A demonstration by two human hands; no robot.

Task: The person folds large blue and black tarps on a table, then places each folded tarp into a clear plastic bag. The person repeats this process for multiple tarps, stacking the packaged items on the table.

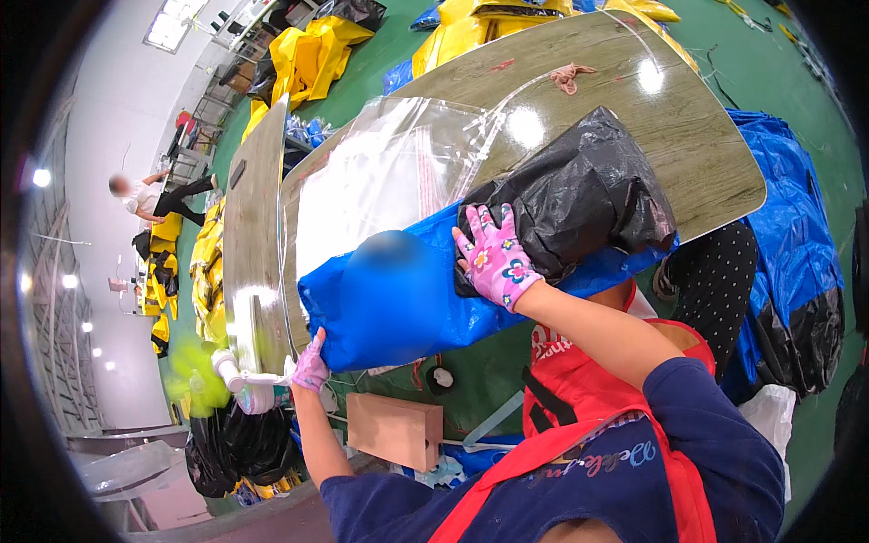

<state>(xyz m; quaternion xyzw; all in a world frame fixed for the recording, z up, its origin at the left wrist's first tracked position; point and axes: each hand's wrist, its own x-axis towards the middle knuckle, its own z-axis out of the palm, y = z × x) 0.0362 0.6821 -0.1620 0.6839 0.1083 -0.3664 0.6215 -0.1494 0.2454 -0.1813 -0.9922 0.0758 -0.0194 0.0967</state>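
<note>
Two gloved hands on one blue bag (398, 299), which lies across the near edge of the wooden table (706, 154). My left hand (311, 365) pinches the bag's near-left corner, fingers closed on the blue fabric. My right hand (496, 255), in a pink flowered glove, lies flat with fingers spread where the blue bag meets a crumpled black plastic bag (579, 199) resting on its right end; whether it grips I cannot tell. Clear plastic sheet (380, 172) lies just behind the blue bag. Cardboard box (395, 431) on the floor below. Yellow bags (308, 59) far left.
</note>
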